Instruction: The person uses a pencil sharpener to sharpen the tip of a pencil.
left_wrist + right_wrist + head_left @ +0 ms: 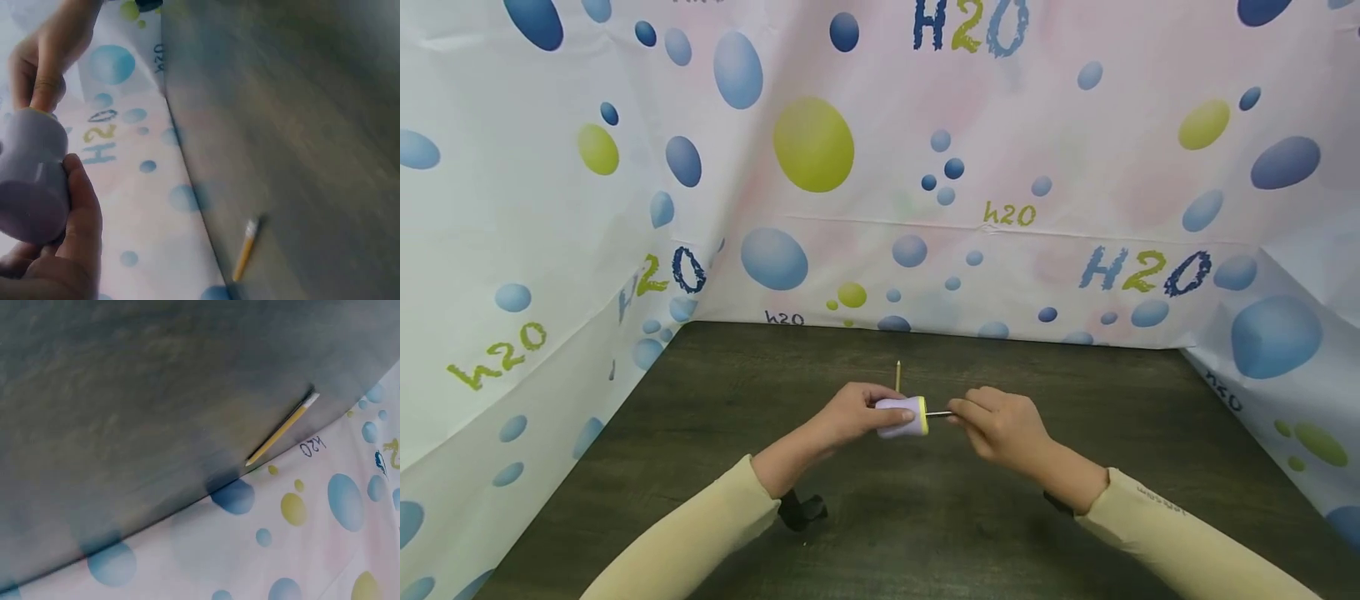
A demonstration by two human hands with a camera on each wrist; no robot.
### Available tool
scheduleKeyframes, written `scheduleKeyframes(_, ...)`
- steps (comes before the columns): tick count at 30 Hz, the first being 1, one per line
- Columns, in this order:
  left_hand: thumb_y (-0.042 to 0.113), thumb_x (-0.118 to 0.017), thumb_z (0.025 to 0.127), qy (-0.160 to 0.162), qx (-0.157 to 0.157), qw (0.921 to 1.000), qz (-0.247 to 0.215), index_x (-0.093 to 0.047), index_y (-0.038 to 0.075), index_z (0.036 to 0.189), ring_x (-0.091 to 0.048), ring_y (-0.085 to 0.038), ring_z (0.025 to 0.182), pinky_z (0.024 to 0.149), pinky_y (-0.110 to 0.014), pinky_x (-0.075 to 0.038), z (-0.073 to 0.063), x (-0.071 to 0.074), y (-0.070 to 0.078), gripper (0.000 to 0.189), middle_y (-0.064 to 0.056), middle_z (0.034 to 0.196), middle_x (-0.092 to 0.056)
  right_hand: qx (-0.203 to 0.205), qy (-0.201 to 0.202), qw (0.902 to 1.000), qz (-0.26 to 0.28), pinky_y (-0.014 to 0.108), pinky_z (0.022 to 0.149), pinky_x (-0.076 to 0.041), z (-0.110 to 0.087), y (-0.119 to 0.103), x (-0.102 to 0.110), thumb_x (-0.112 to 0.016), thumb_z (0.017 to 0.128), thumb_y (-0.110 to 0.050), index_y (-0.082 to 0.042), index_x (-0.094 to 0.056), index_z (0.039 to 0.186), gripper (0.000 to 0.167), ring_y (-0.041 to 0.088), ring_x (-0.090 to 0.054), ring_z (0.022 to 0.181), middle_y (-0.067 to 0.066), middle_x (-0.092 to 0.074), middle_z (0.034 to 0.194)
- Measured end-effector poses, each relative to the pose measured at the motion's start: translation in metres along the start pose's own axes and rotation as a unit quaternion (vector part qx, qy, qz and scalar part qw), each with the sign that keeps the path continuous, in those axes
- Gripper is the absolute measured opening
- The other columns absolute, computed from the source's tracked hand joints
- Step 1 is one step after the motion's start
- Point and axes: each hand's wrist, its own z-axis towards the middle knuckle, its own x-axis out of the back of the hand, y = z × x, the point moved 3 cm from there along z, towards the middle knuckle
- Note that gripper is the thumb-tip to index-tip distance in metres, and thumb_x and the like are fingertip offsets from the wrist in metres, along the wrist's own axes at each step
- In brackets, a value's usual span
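In the head view my left hand (857, 412) grips a lavender pencil sharpener (895, 429) with a yellow rim, its thumb along the top. The sharpener lies sideways above the table, rim facing right. My right hand (1000, 423) pinches a slim dark pencil (938, 414), whose far end meets the yellow rim; its tip is hidden. The left wrist view shows the sharpener's rounded, waisted body (34, 181) between the left fingers (81, 219), with the right hand (53, 62) at its rim. Beyond them, a yellow pencil (281, 432) lies on the table.
The dark wood-grain table (700, 392) reaches back to a white sheet (880, 192) printed with blue and green drops and H2O lettering. That sheet also rises along both sides. A black strap (801, 510) hangs below the left wrist.
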Motion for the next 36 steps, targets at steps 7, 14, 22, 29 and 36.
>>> scheduleKeyframes(7,0.022,-0.083,0.086,0.070,-0.169,0.9722,0.146,-0.071,0.002,0.124,-0.067,-0.019,0.088,0.072,-0.025,-0.055,-0.008,-0.007,0.012,0.044,-0.016,0.113,-0.074,-0.219,-0.186,0.9409,0.179,0.018,0.053,-0.043,0.004,0.008,0.001,-0.059,0.105,-0.024,-0.002,-0.078,0.090,0.032,-0.001,-0.053,0.057,0.003,-0.074,0.075)
scheduleKeyframes(14,0.023,-0.090,0.079,0.127,-0.389,0.8397,0.357,-0.069,0.002,0.117,-0.071,-0.022,0.101,0.086,-0.032,-0.060,-0.018,-0.012,0.017,0.048,-0.010,0.111,-0.074,-0.532,-0.373,0.6097,0.454,0.023,0.049,-0.027,-0.007,0.023,-0.009,-0.050,0.107,-0.023,0.001,-0.069,0.088,0.036,0.005,-0.023,0.047,-0.008,-0.035,0.056)
scheduleKeyframes(22,0.031,-0.076,0.092,0.041,-0.080,0.9908,0.102,-0.071,0.002,0.125,-0.064,-0.015,0.084,0.073,-0.028,-0.055,0.004,0.001,0.001,0.044,-0.015,0.110,-0.074,-0.205,-0.236,0.9372,0.154,0.023,0.064,-0.051,0.003,0.016,0.001,-0.073,0.095,-0.026,-0.005,-0.072,0.114,0.028,0.007,-0.061,0.077,0.004,-0.071,0.098)
scheduleKeyframes(29,0.034,-0.063,0.100,-0.051,0.030,0.9966,-0.057,-0.070,-0.005,0.124,-0.067,-0.010,0.079,0.089,-0.046,-0.059,0.005,-0.001,-0.003,0.046,-0.013,0.101,-0.074,0.045,-0.010,0.9982,-0.039,0.019,0.044,-0.033,0.001,0.005,0.001,-0.044,0.111,-0.032,-0.009,-0.068,0.091,0.038,0.009,-0.043,0.056,-0.002,-0.053,0.072)
scheduleKeyframes(36,0.025,-0.078,0.091,0.032,-0.090,0.9936,0.061,-0.073,-0.001,0.120,-0.064,-0.014,0.079,0.070,-0.028,-0.056,-0.002,-0.009,0.008,0.039,-0.016,0.105,-0.074,-0.119,-0.127,0.9794,0.102,0.017,0.046,-0.038,0.002,0.007,-0.001,-0.050,0.109,-0.034,-0.008,-0.074,0.083,0.043,0.000,-0.050,0.051,-0.003,-0.067,0.066)
